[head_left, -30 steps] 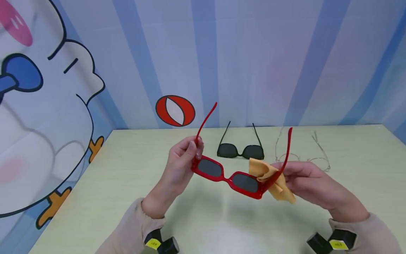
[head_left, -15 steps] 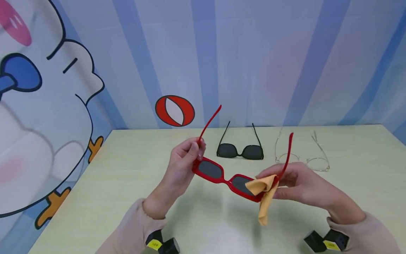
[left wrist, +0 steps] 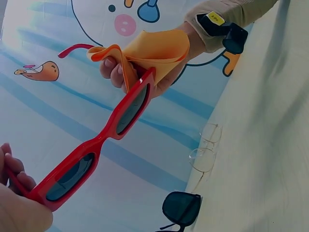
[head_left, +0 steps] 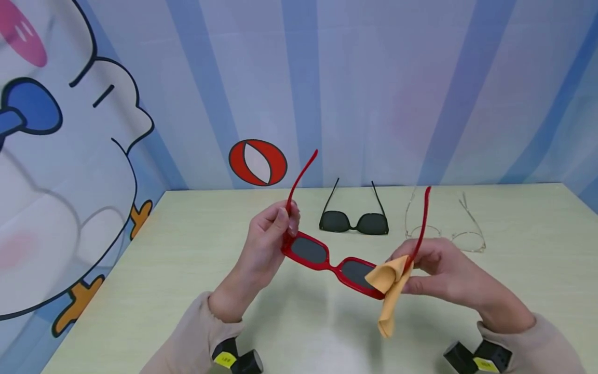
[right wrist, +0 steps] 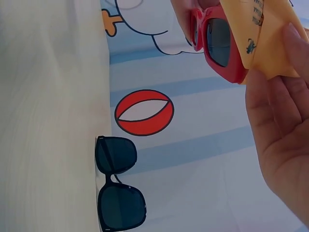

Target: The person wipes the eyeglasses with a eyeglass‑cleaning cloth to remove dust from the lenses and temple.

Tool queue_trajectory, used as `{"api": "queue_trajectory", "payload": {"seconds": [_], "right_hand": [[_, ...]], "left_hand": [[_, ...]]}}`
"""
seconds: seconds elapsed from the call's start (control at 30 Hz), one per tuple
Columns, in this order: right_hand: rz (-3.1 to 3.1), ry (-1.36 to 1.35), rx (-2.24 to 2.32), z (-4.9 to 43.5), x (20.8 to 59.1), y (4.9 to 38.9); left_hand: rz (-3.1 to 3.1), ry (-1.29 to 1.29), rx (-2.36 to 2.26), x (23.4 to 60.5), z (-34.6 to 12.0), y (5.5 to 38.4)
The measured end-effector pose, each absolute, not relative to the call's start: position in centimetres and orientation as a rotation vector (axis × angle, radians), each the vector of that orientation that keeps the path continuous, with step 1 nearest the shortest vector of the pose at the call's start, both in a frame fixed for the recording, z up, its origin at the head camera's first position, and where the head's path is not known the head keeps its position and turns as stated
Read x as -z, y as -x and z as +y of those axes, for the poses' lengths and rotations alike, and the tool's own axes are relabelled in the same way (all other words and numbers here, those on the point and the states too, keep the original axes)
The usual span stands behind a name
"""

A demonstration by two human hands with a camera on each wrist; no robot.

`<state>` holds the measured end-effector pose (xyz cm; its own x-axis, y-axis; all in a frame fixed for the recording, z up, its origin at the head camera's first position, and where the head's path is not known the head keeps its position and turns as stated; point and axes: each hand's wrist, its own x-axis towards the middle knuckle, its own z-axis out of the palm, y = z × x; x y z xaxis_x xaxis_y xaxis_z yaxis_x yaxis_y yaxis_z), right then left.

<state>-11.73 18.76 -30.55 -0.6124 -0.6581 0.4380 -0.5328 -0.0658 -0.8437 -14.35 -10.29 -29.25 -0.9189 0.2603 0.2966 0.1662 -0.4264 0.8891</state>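
Red-framed sunglasses with dark lenses are held above the table, arms unfolded and pointing away. My left hand pinches them at the left hinge, thumb on the near side. At the other end, my right hand grips a yellow-orange cleaning cloth folded round the right hinge and outer rim. Part of the right lens is hidden by the cloth. In the right wrist view, dark print shows on the cloth, with the right thumb and fingers on it. The left wrist view shows the red frame slanting between both hands.
Black sunglasses rest on the pale table toward the back, arms open. To their right lie thin wire-rimmed glasses, partly behind my right hand. A striped blue backdrop with cartoon figures stands behind and at the left.
The right hand shifted slightly left and turned, bringing the cloth from behind the right end of the red sunglasses round to its front. The left hand has barely moved.
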Motion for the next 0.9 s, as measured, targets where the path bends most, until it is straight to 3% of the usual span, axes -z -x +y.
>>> {"api": "queue_trajectory", "payload": {"seconds": [0.33, 0.53, 0.77, 0.9], "right_hand": [[2.088, 1.282, 1.95, 18.8, 30.4, 11.4], [2.145, 1.079, 2.184, 17.8, 29.9, 10.6], [2.847, 0.642, 2.122, 15.7, 28.7, 9.3], [3.158, 0.608, 2.033, 14.9, 28.6, 9.2]], "left_hand": [[1.583, -0.632, -2.524, 29.1, -10.3, 14.2], [1.56, -0.632, -2.545, 28.9, -10.3, 14.1], [1.595, -0.648, -2.555, 28.7, -10.0, 13.7], [1.687, -0.686, -2.538, 28.6, -9.7, 13.4]]}}
